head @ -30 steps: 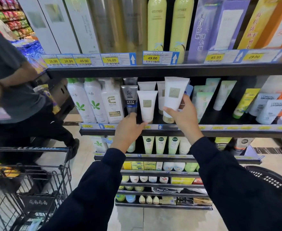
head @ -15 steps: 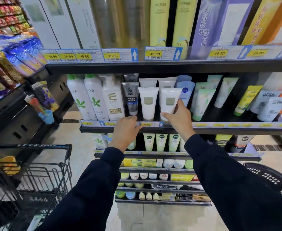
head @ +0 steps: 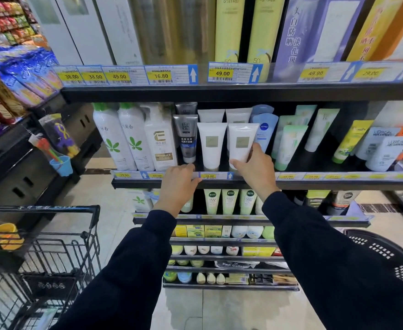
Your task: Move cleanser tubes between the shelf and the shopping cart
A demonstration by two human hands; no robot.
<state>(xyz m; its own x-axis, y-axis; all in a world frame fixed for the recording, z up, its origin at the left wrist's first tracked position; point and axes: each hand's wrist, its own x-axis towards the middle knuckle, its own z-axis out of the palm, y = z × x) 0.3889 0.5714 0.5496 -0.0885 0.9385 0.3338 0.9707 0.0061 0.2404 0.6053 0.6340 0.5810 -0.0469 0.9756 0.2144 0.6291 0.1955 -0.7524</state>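
Right hand (head: 255, 171): thumb and fingers pinch the foot of a white cleanser tube (head: 241, 145), which stands cap-down at the shelf's (head: 314, 183) front edge.
Left hand (head: 178, 182): fingers loosely curled, resting on that front edge, holding nothing.
Neighbour: a matching white tube (head: 211, 145) just left of the held one.
Shopping cart (head: 53, 246): lower left, well apart.

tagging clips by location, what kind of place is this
Most likely a supermarket or drugstore, in the skincare aisle. Yellow price tags line the shelf edges, rows of cleanser tubes stand for sale, and a wire shopping cart is parked at the left.
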